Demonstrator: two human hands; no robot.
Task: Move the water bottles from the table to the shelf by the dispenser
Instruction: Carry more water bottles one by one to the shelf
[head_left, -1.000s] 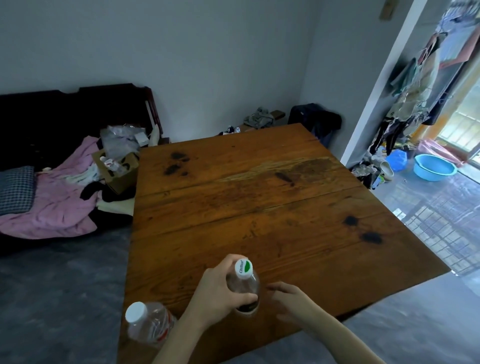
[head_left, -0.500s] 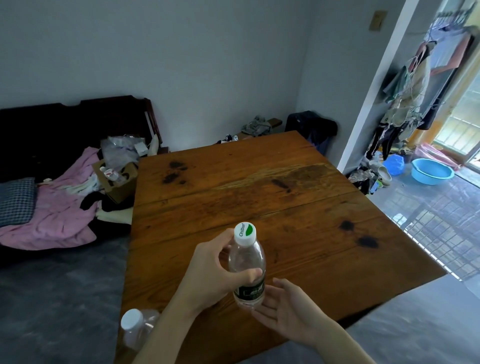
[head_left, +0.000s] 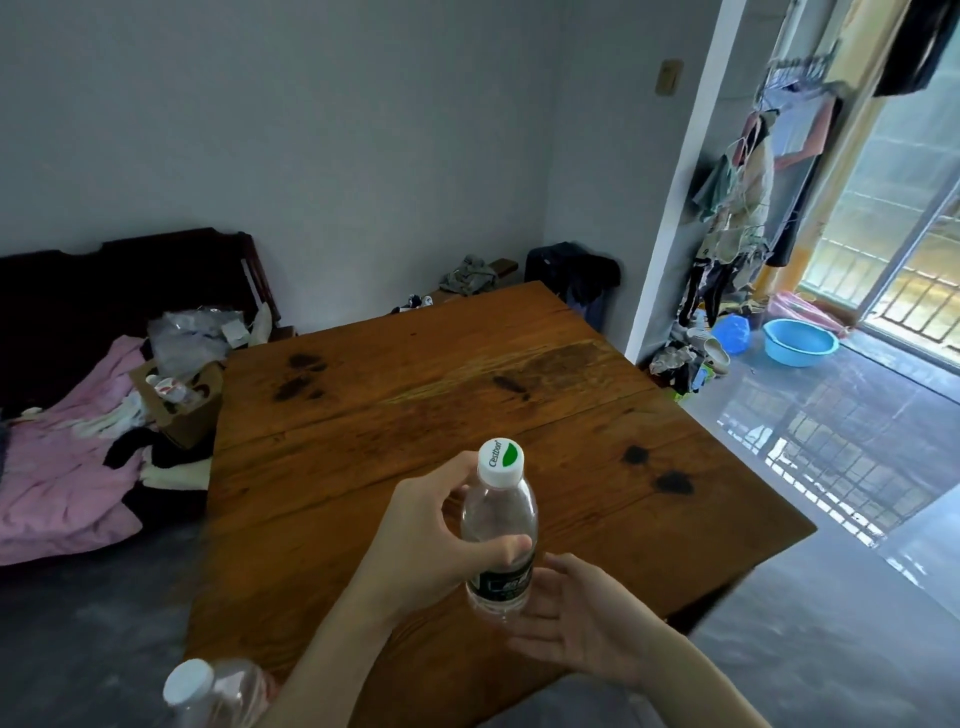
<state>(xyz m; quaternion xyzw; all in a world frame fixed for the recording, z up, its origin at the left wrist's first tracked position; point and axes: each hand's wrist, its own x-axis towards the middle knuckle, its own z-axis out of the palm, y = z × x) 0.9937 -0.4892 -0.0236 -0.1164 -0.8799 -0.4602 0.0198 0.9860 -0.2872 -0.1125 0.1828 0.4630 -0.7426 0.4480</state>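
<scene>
While our left hand (head_left: 436, 535) grips the bottle (head_left: 500, 535) above the table (head_left: 467, 384) at 6 o'clock, our open right hand (head_left: 576, 618) cups beneath; a hasty handover could drop it onto the second bottle (head_left: 218, 691) at 7.

Wooden table (head_left: 415, 395) with dark stains on its planks, set on a grey floor. Beyond its left edge, a dark wooden bench (head_left: 104, 280) carries a pink blanket (head_left: 57, 467), an open cardboard box (head_left: 182, 405) and a crumpled plastic bag (head_left: 192, 338). Past the far edge, a bundle of grey cloth (head_left: 467, 275) lies against the wall, beside a dark bag (head_left: 571, 270). Through the doorway at right, clothes hang on a rack (head_left: 743, 208) above a blue basin (head_left: 800, 343) and a pair of pale shoes (head_left: 711, 353).
</scene>
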